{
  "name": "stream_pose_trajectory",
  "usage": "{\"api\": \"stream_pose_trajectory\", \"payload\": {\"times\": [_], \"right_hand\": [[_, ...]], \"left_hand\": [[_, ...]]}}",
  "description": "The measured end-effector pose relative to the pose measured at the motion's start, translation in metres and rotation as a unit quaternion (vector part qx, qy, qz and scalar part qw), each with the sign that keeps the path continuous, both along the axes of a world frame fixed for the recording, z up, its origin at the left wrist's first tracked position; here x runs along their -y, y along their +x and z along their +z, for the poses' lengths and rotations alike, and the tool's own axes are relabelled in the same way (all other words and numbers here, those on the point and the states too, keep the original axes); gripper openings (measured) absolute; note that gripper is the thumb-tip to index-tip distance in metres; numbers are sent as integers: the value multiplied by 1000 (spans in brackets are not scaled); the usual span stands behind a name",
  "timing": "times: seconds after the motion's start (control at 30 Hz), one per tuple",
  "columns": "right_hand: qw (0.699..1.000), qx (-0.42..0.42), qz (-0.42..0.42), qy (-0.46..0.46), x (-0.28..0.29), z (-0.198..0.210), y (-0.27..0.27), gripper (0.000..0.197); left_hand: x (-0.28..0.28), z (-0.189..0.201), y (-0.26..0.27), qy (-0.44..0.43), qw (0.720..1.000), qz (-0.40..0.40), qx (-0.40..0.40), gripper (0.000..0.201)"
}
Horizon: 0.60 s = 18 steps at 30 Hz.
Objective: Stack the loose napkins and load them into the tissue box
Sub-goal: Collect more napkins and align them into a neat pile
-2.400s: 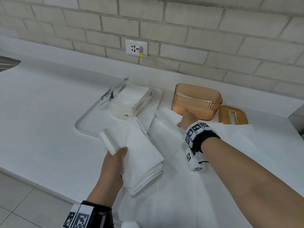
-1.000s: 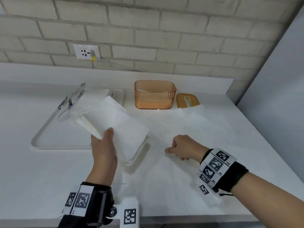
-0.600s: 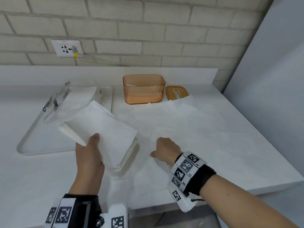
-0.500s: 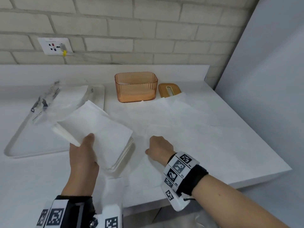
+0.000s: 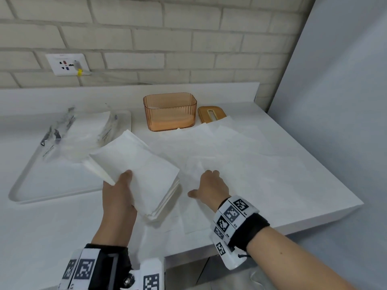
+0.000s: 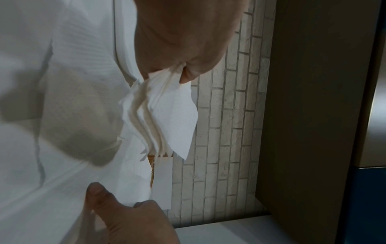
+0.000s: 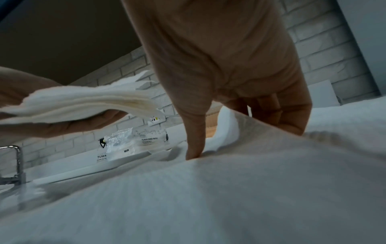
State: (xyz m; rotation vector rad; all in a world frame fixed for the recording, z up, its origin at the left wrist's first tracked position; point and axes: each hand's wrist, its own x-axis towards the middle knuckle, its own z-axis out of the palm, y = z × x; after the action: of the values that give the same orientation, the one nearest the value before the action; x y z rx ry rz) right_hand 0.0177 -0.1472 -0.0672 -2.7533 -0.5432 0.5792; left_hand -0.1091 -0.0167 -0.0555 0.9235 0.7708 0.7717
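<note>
My left hand (image 5: 119, 197) is nearest to me. Its fingers and thumb are clamped on a stack of napkins (image 5: 142, 174), and the stack is up off the worktop (image 5: 41, 227). So part of the job is done: a good few napkins are already piled together.

Just to the right of the stack is my right hand (image 5: 209, 187). Its fingers (image 7: 194, 140) are curled down onto a loose napkin (image 5: 201, 208) that lies flat on the worktop, and one edge of it is lifting. I think I am pinching it, but the wrist view is blurry, so I am not sure how tight.

Behind the stack and to its right, more loose napkins (image 5: 240, 147) are spread out flat. They are not yet picked up.

Far behind the stack stands the orange tissue box (image 5: 169, 111), open on top. It looks almost empty to me. Its lid (image 5: 211, 114) lies flat just beside it, on the side away from the stack. So loading the box and closing it are left to do.

To the left of the stack is a white tray (image 5: 25, 185) with a clear plastic wrapper (image 5: 79, 130) on it.

The worktop is white and smooth. Behind it is a pale brick wall with a power socket (image 5: 66, 64), and a grey panel stands at the right end.
</note>
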Motion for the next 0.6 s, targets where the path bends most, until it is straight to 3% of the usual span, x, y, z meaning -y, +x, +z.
{"api": "stream_pose_trajectory", "payload": {"times": [0.27, 0.33, 0.43, 0.6], "right_hand": [[1000, -13, 20, 14, -9, -1, 0, 9], [999, -16, 27, 33, -7, 3, 2, 12], [996, -19, 18, 81, -3, 14, 8, 35], [981, -28, -29, 188, 16, 34, 38, 36]], "left_hand": [[-6, -1, -10, 3, 1000, 9, 6, 36], [-8, -1, -11, -1, 1000, 11, 8, 35], [-9, -1, -10, 0, 1000, 11, 12, 31], [-10, 1, -6, -3, 1000, 5, 14, 27]]}}
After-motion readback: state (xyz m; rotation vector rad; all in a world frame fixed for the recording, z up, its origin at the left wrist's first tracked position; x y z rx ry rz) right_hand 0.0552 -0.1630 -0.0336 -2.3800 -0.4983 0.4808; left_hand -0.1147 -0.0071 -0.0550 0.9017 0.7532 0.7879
